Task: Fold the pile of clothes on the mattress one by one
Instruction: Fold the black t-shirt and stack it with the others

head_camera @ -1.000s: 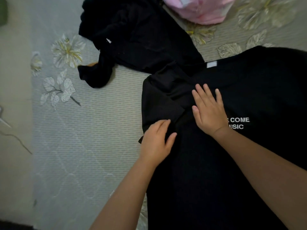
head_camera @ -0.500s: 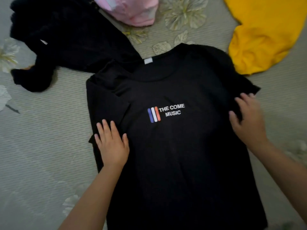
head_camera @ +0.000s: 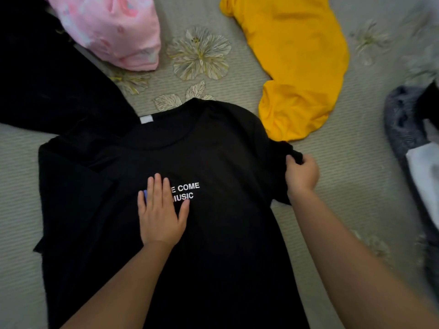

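Observation:
A black T-shirt (head_camera: 221,148) with white "COME MUSIC" lettering lies face up on the mattress (head_camera: 21,191), collar pointing away from me. Its left sleeve is folded in over the body. My left hand (head_camera: 161,210) lies flat on the chest, fingers apart, covering part of the print. My right hand (head_camera: 301,176) is closed on the bunched end of the shirt's right sleeve at the shirt's right edge.
A yellow garment (head_camera: 297,60) lies at the back right, its lower end close to the held sleeve. A pink garment (head_camera: 111,27) sits at the back left beside a crumpled black garment (head_camera: 47,77). Grey and white clothes (head_camera: 413,138) lie at the right edge.
My left hand slid from the shirt's left side to the chest print. My right hand went from lying flat on the right sleeve to gripping its end. The view shifted right.

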`<state>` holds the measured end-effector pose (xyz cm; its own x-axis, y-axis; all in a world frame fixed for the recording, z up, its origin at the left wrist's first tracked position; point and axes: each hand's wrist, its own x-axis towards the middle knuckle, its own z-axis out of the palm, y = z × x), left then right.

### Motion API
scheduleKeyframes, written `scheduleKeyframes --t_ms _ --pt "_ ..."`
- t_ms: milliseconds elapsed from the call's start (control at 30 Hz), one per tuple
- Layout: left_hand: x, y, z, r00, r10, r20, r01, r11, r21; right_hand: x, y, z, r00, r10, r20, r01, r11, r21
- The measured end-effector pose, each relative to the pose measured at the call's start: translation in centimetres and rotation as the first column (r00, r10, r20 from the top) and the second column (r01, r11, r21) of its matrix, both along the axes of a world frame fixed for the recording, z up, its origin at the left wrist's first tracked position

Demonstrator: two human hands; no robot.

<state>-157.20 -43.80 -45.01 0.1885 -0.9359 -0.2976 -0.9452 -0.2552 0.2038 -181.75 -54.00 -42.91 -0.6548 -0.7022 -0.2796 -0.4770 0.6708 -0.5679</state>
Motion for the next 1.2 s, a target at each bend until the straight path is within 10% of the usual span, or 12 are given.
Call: scheduleKeyframes --t_ms 133,600,700,833,900,1200 --pt "0.0 -0.4 0.6 0.999 -0.025 -0.035 0.027 0.998 0.055 -3.3 -1.2 3.4 0.991 0.067 -0.115 -0.099 0.951 -0.292" --pt "-0.1 -0.7 0.5 0.997 -0.043 0.057 0.038 0.994 0.099 -2.8 -2.8 4.8 0.954 0.235 -0.186 -0.248 0.968 -0.047" --pt "0.0 -0.8 0.4 0.996 -0.052 0.078 0.044 0.994 0.099 1.7 -0.4 6.8 0.839 0.434 -0.328 -0.501 0.852 -0.154" --pt "-0.1 -0.8 0.5 0.997 -0.055 0.048 0.048 0.991 0.123 8.5 4.4 6.5 0.534 0.820 0.207 -0.840 0.542 0.021" --pt "0.0 -0.8 0.7 0.999 -0.049 0.001 0.049 0.992 0.115 8.8 6.2 6.1 0.432 0.882 0.189 -0.899 0.439 0.009" --pt "0.6 -4.8 4.0 0.927 0.049 -0.372 -0.124 0.975 -0.182 0.8 7.2 4.0 0.751 0.643 -0.151 -0.646 0.763 0.033"
